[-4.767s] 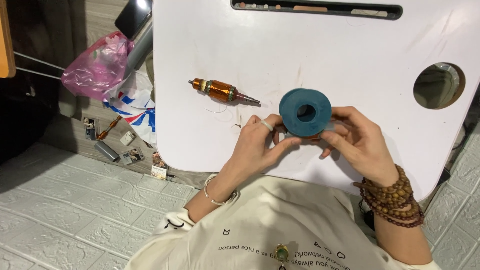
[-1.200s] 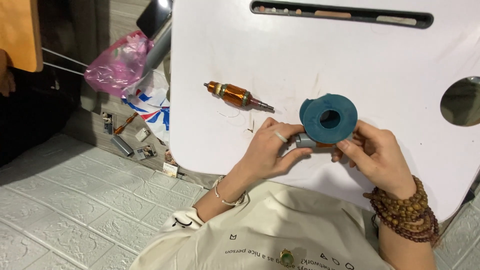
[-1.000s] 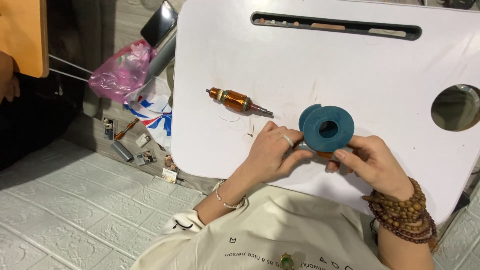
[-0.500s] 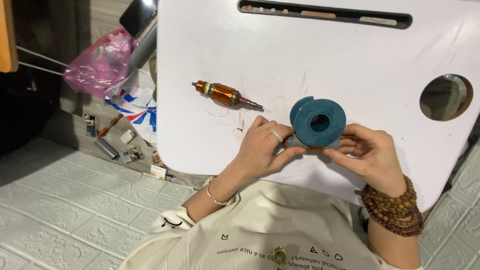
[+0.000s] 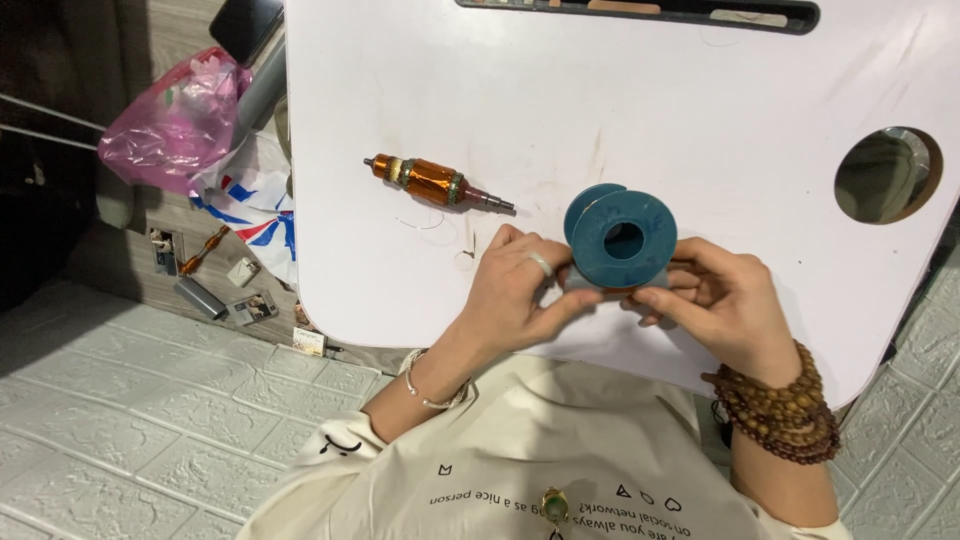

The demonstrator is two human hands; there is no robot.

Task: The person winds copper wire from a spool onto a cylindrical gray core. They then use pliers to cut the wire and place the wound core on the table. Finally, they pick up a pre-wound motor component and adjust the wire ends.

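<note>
A blue plastic spool [image 5: 620,240] stands on edge near the front of the white lap table [image 5: 700,110], its round hole facing up at me. My left hand [image 5: 520,285], with a ring on one finger, grips the spool's left side. My right hand [image 5: 725,300], wrist wrapped in brown bead bracelets, pinches it from the right and below. A copper-wound motor armature [image 5: 435,182] lies on the table to the left of the spool, a thin loose wire trailing beside it.
The table has a round cup hole [image 5: 887,175] at right and a long slot [image 5: 640,10] along its far edge. On the floor at left lie a pink plastic bag [image 5: 175,120], a striped bag [image 5: 255,205] and several small metal parts [image 5: 205,290].
The spool has stayed in both hands throughout, shifting slightly as my fingers work at its lower edge. The armature has not moved; only the camera view has swayed.
</note>
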